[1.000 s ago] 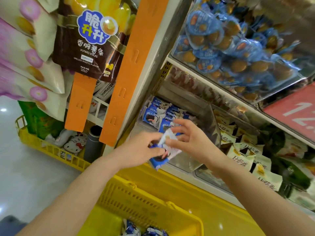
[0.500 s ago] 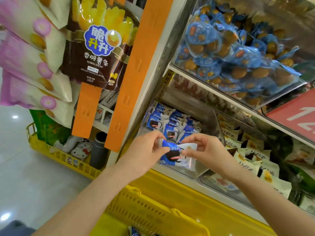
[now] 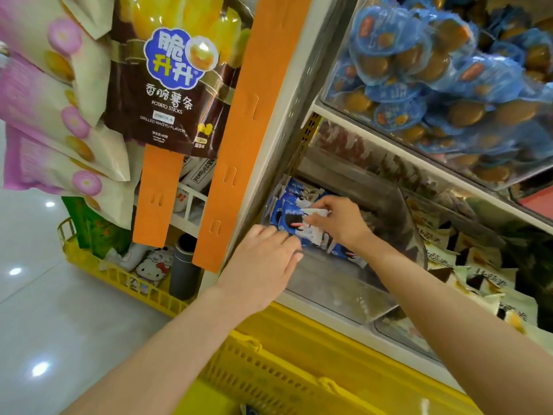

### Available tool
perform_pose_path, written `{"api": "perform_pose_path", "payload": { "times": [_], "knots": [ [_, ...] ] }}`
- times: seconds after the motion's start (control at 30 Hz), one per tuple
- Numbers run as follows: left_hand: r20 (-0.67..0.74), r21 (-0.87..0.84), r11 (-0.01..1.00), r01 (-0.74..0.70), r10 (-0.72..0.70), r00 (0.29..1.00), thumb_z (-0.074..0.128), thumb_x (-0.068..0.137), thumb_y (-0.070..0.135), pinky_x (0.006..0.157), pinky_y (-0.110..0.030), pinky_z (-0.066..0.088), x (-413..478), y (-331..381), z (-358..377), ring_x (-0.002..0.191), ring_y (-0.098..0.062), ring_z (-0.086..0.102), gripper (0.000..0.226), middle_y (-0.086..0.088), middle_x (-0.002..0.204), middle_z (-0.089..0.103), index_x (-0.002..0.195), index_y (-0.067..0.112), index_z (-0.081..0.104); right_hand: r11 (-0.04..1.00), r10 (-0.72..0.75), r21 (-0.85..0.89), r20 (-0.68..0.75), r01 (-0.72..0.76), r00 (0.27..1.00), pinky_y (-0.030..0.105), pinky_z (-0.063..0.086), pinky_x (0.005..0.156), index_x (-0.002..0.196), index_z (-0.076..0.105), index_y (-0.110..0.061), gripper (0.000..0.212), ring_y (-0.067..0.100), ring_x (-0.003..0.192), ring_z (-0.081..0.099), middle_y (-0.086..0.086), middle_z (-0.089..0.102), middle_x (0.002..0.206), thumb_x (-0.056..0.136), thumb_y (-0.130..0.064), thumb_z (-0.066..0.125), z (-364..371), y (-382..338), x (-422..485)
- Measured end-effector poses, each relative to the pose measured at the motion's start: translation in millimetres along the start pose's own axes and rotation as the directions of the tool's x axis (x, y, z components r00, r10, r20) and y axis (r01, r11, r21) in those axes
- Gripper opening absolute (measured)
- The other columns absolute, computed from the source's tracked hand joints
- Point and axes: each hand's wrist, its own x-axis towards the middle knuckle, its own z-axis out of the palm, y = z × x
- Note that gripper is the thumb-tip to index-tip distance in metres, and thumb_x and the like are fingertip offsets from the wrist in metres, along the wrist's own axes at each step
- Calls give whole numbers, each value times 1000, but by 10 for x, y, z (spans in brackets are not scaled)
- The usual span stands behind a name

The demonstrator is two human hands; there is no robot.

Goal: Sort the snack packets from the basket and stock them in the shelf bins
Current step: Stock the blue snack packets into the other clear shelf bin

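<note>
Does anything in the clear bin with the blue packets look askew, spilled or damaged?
Nothing looks spilled or torn. The blue cookie packets stand packed at the back left of the clear bin. Only a few below the right hand, which pinches one, lie tilted, out of that row.

Floor: glossy pale grey tiles (image 3: 45, 310), left | Light: ceiling lamps mirrored as bright spots (image 3: 40, 368) | Furniture: white metal shelf upright (image 3: 287, 130), yellow shelf base (image 3: 344, 354) | Orange hanging strips (image 3: 239, 130) beside upright
</note>
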Motion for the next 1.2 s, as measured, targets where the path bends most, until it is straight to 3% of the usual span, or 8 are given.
{"api": "perform_pose_path", "payload": {
  "times": [0.33,0.53,0.73,0.83,0.97,1.03,1.1,1.2],
  "knots": [
    [-103,62,997,-38,44,994,32,94,28,78,-33,46,39,-37,64,83,-13,61,34,3,89,68,96,18,65,989,-97,-94,164,114,982,24,47,74,102,60,-14,20,12,86,57,2,65,97,84,-19,68,318,128,170],
    [-91,56,997,-51,56,994,30,94,29,81,-33,45,29,-49,65,84,-13,62,38,2,90,69,96,17,66,972,-56,-211,230,106,972,39,50,89,115,58,-16,35,18,104,59,2,63,114,85,-31,67,243,40,142],
    [-98,75,997,1,7,995,30,99,29,95,-30,32,31,-17,96,103,-12,54,34,4,110,64,113,20,60,990,-67,-123,-12,65,998,36,48,85,136,43,-20,50,24,109,59,2,63,123,97,-48,31,28,-72,-466],
    [-126,92,995,36,-25,992,33,98,27,96,-30,32,16,16,120,105,-13,53,32,2,113,63,116,19,59,983,-55,-173,2,55,998,34,45,82,138,38,-27,65,23,111,58,1,59,128,88,-59,13,-52,-20,-981],
    [-145,118,987,105,-87,986,40,96,21,107,-35,29,-70,127,169,113,-21,49,32,-6,118,57,124,14,53,896,-199,-395,51,203,979,34,26,112,144,33,-16,52,22,134,40,7,43,144,97,-38,37,-50,149,-1517],
    [-170,123,982,143,-121,978,44,94,18,111,-36,23,-183,221,233,127,-25,41,37,-10,130,51,130,12,48,856,-284,-450,3,255,959,40,16,113,140,38,-7,52,25,139,30,12,39,146,94,-26,52,-21,247,-1747],
    [-219,76,987,143,-123,968,46,91,15,108,-38,27,-326,338,317,132,-29,38,39,-12,136,47,129,10,49,862,-323,-437,-79,258,943,46,24,108,135,45,-3,46,25,135,32,14,42,144,93,-22,53,59,335,-1980],
    [-262,14,998,56,-50,964,48,85,13,95,-41,45,-619,534,602,113,-27,54,29,-10,116,59,112,11,58,906,-282,-347,-71,241,957,36,44,97,129,51,-9,41,23,121,53,11,51,136,98,-30,36,308,489,-2350]
  ]
}}
